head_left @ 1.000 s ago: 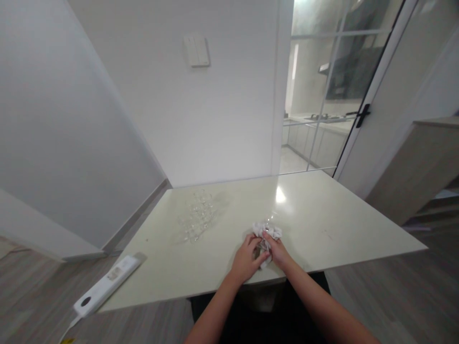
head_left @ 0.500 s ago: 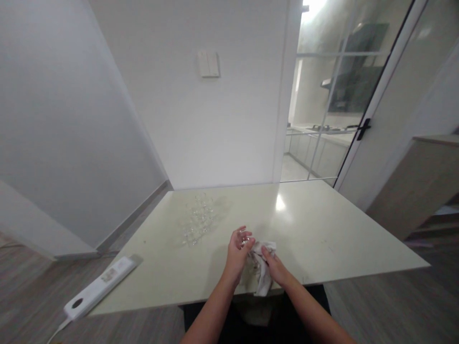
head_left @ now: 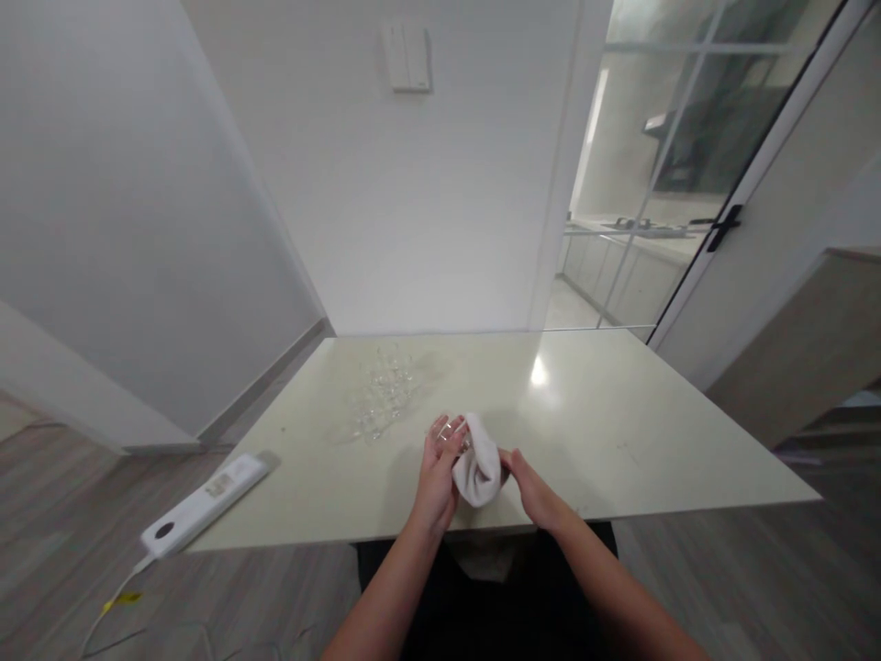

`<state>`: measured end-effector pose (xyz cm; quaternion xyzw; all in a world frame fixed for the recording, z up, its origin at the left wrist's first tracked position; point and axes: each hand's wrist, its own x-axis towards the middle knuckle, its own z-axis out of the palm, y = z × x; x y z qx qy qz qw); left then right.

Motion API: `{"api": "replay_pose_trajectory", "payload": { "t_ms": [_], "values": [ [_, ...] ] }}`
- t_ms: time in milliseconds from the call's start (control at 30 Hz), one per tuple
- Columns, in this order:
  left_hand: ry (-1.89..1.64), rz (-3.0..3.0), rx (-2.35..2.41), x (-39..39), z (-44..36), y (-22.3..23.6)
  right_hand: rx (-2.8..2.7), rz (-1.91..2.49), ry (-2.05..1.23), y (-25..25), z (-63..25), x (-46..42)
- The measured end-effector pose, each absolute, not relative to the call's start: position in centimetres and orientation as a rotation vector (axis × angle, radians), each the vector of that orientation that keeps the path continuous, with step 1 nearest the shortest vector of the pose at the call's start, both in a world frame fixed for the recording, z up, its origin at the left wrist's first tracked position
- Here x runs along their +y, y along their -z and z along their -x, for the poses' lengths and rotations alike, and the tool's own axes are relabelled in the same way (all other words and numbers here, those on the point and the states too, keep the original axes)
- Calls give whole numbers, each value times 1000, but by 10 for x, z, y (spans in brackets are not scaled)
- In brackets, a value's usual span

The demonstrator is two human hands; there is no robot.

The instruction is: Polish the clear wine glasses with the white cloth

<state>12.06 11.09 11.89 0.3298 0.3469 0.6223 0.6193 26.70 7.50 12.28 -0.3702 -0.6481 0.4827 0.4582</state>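
At about nine o'clock from the hands, a long white plastic power strip lies along the edge of the pale, glossy tabletop, its cable trailing off. At ten o'clock, a group of clear, rounded glass-like vessels stands close together, probably to keep them out of the working space. Near the six o'clock edge, the left hand curls around a small clear vessel, seemingly to steady it against the soft white cloth bunched beside it. The right hand reaches behind the cloth's three o'clock side, fingertips hidden; whether it grips cannot be told.
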Motion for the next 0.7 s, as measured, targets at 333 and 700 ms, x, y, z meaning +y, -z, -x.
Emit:
{"api": "replay_pose_trajectory", "payload": {
  "t_ms": [333, 700],
  "values": [
    [-1192, -903, 564, 86, -120, -127, -1334, 888, -1584, -102, -266, 69],
    [-1227, -1032, 759, 99, -108, -122, -1424, 1131, -1205, -115, -265, 57]
  ]
}}
